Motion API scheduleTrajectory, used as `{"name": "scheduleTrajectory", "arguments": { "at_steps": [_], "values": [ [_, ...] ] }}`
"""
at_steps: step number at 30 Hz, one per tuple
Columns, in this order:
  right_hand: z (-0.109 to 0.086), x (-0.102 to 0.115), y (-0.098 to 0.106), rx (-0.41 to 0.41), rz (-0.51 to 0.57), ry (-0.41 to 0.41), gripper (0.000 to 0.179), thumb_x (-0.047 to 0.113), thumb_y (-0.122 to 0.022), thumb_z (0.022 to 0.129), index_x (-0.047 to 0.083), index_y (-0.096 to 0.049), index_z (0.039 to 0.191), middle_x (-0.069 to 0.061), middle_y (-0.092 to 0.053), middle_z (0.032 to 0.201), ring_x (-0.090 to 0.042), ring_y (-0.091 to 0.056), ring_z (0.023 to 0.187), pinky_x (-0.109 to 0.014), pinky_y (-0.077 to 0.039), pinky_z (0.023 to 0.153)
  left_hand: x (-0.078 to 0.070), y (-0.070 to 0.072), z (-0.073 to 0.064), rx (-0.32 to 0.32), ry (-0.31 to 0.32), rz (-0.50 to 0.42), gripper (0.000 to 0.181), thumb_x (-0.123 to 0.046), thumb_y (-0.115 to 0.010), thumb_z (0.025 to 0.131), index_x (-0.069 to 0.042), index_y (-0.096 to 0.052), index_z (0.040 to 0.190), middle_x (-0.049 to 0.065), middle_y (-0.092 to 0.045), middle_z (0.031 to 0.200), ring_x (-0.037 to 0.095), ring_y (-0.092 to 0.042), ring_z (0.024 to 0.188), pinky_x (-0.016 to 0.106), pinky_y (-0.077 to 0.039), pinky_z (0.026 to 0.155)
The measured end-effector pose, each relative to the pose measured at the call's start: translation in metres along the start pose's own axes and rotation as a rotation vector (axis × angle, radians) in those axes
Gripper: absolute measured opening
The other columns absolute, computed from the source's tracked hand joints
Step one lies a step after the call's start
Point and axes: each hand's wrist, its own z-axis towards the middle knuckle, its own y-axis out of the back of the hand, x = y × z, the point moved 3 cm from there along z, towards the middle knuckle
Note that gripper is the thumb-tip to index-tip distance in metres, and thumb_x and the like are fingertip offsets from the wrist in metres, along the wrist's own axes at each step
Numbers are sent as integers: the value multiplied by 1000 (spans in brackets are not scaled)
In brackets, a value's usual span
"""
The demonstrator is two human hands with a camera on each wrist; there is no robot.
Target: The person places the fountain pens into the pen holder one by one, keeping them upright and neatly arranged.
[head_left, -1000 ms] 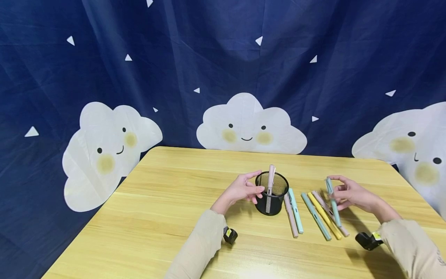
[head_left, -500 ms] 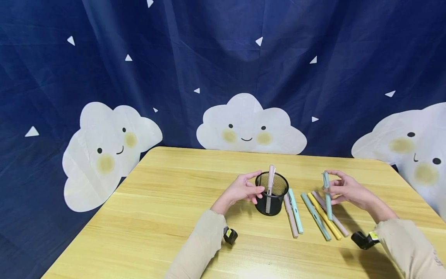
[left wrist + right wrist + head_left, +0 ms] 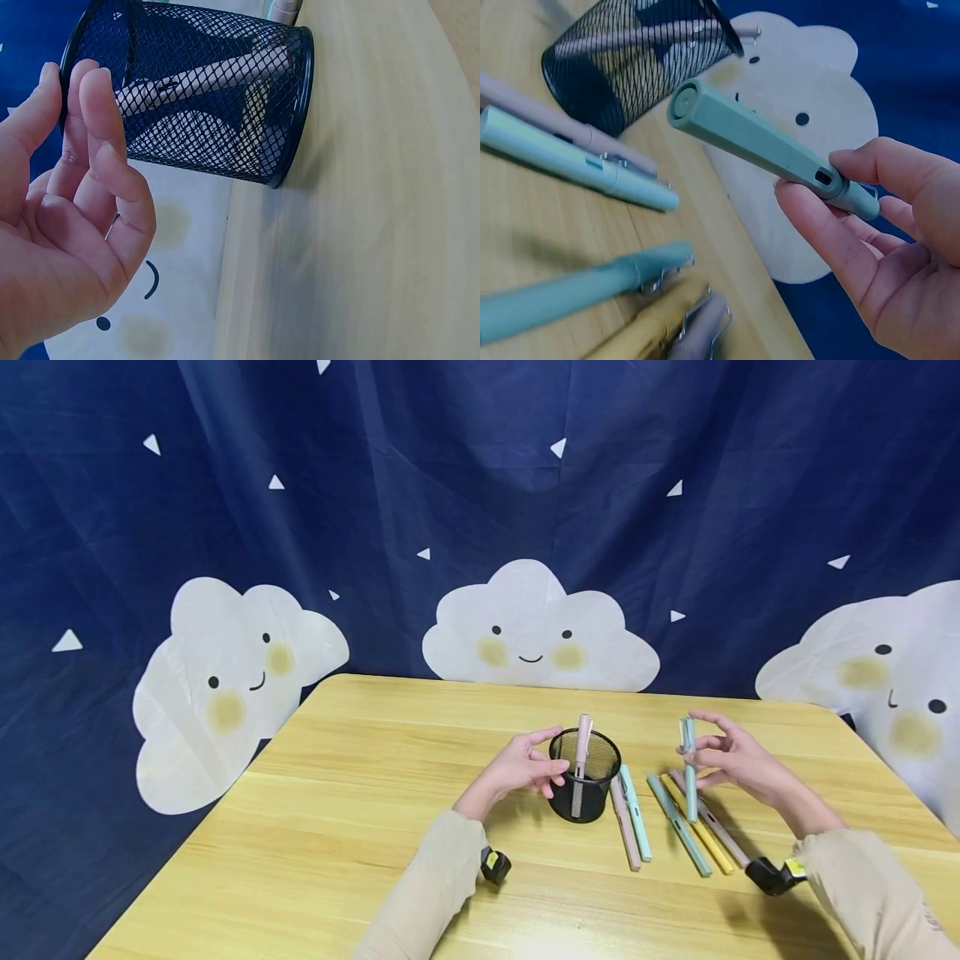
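Observation:
My left hand (image 3: 527, 766) grips the side of a black mesh pen holder (image 3: 592, 795). In the left wrist view its fingertips are at the rim of the pen holder (image 3: 202, 90). One pale pink pen (image 3: 583, 745) stands inside, its clip end above the rim. To the right, my right hand (image 3: 738, 766) pinches a teal pen (image 3: 690, 781) between thumb and fingers. That pen (image 3: 757, 142) is upright in the head view, lifted over the pens on the table, clip end up.
A mauve pen (image 3: 626, 831) and a light aqua pen (image 3: 637, 818) lie just right of the holder. Farther right are another teal pen (image 3: 678, 827), a yellow pen (image 3: 705, 835) and a second mauve pen (image 3: 723, 831). All rest on a wooden table (image 3: 337, 793) before a dark blue cloud curtain (image 3: 465, 468).
My right hand has carried the teal pen up and leftward off the group of pens, and the pen has turned from slanted to upright. My left hand and the holder stay put.

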Motion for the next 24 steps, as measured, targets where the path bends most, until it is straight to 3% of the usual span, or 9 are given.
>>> {"name": "scheduleTrajectory", "arguments": {
  "at_steps": [7, 14, 24],
  "values": [
    [5, 7, -7, 9, 31, 50, 49, -11, -45, 87, 25, -37, 120, -7, -62, 91, -24, -64, 73, -38, -53, 59, 0, 0, 0, -1, -7, 8, 67, -12, -64, 83, -10, -29, 140, 8, -64, 66, 14, -56, 45, 22, -40, 42],
    [12, 12, -13, -30, 14, 71, 48, -10, -48, 86, 22, -38, 120, -7, -62, 91, -20, -64, 72, -37, -53, 58, -1, 1, 0, -2, -4, 10, 67, -11, -64, 83, -10, -29, 140, 8, -64, 66, 14, -56, 44, 22, -40, 42],
    [22, 18, -25, -23, 29, 120, 43, -10, -48, 87, 13, -38, 121, -4, -64, 92, -18, -63, 72, -35, -53, 58, 1, 0, 1, 2, -1, 14, 68, -12, -64, 83, -10, -28, 140, 10, -64, 68, 14, -56, 45, 22, -40, 42]
  ]
}}
